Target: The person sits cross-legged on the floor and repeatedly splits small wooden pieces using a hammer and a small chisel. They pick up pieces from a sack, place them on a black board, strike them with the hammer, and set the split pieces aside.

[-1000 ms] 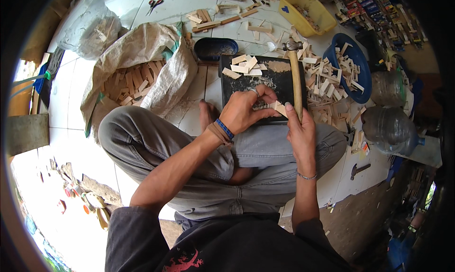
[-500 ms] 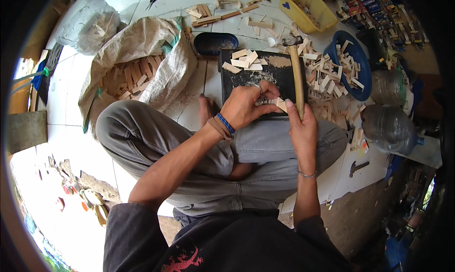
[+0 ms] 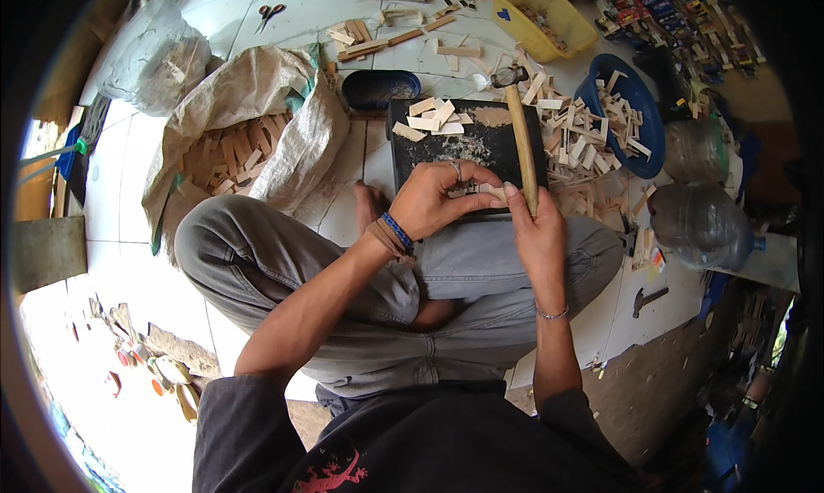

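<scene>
Barely anything moves since before: left hand (image 3: 433,203) and right hand (image 3: 536,240) still pinch one wood strip (image 3: 491,193) at the black board's (image 3: 481,145) near edge. Strip lies left-right; the hammer (image 3: 522,137) crowds its right side.

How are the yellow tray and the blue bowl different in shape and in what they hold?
The yellow tray is rectangular with straight walls; the blue bowl is round. The tray is almost bare, with only a few small bits inside, while the bowl holds many pale wooden strips. The tray lies farther from the person than the bowl. Both are open containers on the white tiled floor, to the person's right.
</scene>
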The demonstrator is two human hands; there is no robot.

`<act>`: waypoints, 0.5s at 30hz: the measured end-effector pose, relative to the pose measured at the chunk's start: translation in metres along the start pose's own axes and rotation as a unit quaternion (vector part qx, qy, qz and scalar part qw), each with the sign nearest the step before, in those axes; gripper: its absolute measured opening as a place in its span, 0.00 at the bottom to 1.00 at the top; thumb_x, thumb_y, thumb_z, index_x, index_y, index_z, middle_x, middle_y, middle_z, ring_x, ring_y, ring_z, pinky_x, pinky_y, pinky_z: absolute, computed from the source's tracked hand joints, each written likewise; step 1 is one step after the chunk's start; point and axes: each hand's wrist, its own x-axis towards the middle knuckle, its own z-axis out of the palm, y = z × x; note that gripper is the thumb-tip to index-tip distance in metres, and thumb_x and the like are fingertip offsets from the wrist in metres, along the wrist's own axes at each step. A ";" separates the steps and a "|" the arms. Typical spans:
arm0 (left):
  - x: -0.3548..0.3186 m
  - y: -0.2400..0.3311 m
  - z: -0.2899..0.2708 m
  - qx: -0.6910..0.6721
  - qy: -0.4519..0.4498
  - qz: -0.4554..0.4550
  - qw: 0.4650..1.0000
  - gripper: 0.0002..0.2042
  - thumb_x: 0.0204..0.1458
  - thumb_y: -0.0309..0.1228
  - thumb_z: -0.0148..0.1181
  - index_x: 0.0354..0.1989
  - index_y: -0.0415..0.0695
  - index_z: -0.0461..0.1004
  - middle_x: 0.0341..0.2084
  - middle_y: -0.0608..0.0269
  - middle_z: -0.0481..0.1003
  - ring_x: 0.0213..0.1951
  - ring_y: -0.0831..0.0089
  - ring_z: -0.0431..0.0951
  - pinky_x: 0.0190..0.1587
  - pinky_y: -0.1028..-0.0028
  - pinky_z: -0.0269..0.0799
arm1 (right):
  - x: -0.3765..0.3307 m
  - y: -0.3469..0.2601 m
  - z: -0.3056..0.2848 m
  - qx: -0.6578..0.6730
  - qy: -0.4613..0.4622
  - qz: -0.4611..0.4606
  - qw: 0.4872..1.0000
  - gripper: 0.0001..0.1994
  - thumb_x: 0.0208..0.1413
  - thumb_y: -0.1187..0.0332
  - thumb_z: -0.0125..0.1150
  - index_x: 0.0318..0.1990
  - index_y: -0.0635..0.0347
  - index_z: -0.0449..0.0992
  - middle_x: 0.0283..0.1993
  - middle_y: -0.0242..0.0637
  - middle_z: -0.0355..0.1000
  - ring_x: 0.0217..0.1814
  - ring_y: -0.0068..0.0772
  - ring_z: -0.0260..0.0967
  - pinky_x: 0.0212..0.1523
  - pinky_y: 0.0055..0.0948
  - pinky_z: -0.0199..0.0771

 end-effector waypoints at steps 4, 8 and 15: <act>0.001 -0.006 0.004 -0.062 -0.005 -0.029 0.998 0.12 0.56 0.30 0.74 0.45 0.40 0.84 0.41 0.60 0.85 0.44 0.73 0.85 0.49 0.73 0.78 | 0.000 -0.003 0.001 0.012 0.000 -0.006 1.000 0.20 0.68 0.55 0.64 0.35 0.66 0.73 0.24 0.50 0.74 0.24 0.49 0.74 0.27 0.42 0.70; 0.003 -0.015 0.002 -0.115 -0.021 -0.088 0.989 0.09 0.56 0.26 0.72 0.44 0.38 0.84 0.40 0.63 0.85 0.45 0.78 0.83 0.50 0.74 0.79 | 0.000 -0.006 0.000 0.014 -0.011 0.007 1.000 0.20 0.67 0.55 0.64 0.35 0.67 0.74 0.24 0.50 0.73 0.24 0.48 0.73 0.27 0.42 0.70; 0.006 -0.024 -0.001 -0.200 -0.035 -0.122 0.972 0.07 0.56 0.23 0.72 0.43 0.38 0.85 0.39 0.63 0.85 0.43 0.80 0.83 0.49 0.77 0.80 | 0.006 -0.003 0.000 0.022 -0.036 0.011 0.999 0.21 0.67 0.53 0.64 0.34 0.66 0.74 0.23 0.50 0.72 0.22 0.44 0.70 0.27 0.40 0.69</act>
